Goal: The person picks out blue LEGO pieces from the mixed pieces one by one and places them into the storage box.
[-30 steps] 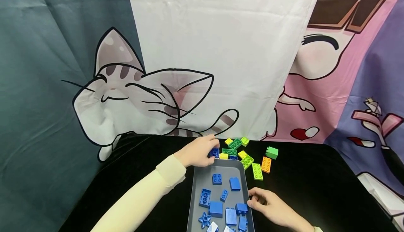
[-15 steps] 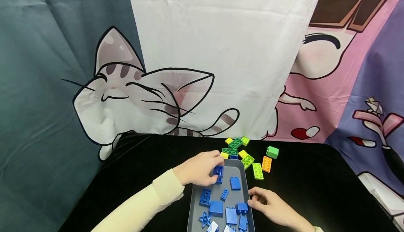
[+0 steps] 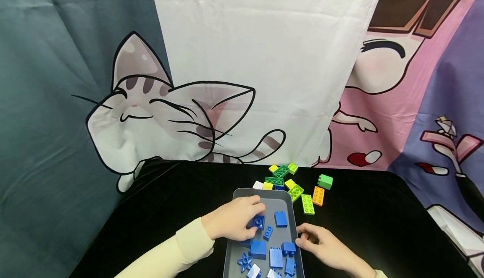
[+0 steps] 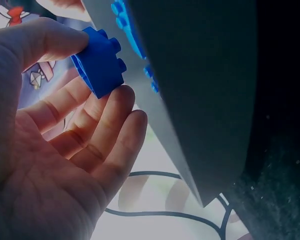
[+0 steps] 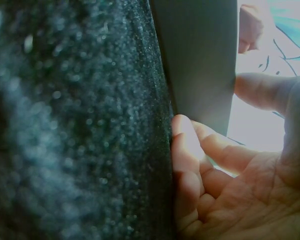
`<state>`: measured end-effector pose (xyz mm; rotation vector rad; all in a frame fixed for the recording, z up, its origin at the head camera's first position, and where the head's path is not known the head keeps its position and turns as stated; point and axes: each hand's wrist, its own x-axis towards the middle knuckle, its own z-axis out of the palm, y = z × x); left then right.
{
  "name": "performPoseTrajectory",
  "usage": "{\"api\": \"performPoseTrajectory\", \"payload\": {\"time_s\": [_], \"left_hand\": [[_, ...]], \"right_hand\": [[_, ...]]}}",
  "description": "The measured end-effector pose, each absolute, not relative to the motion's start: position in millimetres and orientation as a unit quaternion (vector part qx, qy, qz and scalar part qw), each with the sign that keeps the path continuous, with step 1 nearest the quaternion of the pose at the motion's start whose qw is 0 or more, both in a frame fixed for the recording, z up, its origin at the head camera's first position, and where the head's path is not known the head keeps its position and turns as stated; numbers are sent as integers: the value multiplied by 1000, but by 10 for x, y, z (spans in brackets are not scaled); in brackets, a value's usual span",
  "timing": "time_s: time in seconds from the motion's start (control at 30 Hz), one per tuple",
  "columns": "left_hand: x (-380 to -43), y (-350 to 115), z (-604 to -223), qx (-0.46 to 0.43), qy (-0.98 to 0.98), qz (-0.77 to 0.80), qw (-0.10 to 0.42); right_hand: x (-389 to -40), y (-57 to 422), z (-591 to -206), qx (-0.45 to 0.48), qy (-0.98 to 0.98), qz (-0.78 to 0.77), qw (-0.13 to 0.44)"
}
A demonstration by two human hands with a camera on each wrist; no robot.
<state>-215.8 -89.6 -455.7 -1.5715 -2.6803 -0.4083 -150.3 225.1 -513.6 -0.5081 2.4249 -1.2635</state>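
Note:
Over the far left part of the grey tray (image 3: 277,195), my left hand (image 3: 235,219) pinches a blue toy building brick (image 3: 259,221). The left wrist view shows this brick (image 4: 101,62) between thumb and fingertips, its studs facing the tray wall. Inside the tray lie several blue bricks, among them a large square one (image 3: 258,249), a small narrow one (image 3: 268,232) and a blue flower piece (image 3: 245,262). My right hand (image 3: 321,245) holds the tray's right side. In the right wrist view its thumb (image 5: 257,90) meets the rim, with curled fingers low against the wall.
Beyond the tray's far edge lie several loose bricks: green (image 3: 281,171), yellow (image 3: 267,186), white (image 3: 258,184) and lime (image 3: 308,204). An orange brick (image 3: 318,196) and a green brick (image 3: 325,181) sit farther right on the black cloth (image 3: 378,211). A printed curtain (image 3: 280,59) hangs behind.
My left hand has brought the blue brick from beyond the tray's far edge toward me, over the tray. A white brick now shows where the hand was. The right hand stays put.

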Motion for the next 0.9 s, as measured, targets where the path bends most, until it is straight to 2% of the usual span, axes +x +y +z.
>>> {"api": "performPoseTrajectory", "payload": {"time_s": [0.33, 0.57, 0.9], "left_hand": [[-2096, -939, -4618, -474, -870, -129, -42], [-2163, -911, -4593, -471, -874, -119, -18], [-2316, -775, -4464, -451, -886, -107, -22]], "right_hand": [[-1508, 2252, -5125, -179, 856, -451, 176], [-1505, 2247, -5120, -180, 854, -457, 171], [-1511, 2240, -5128, -174, 854, -459, 176]]}}
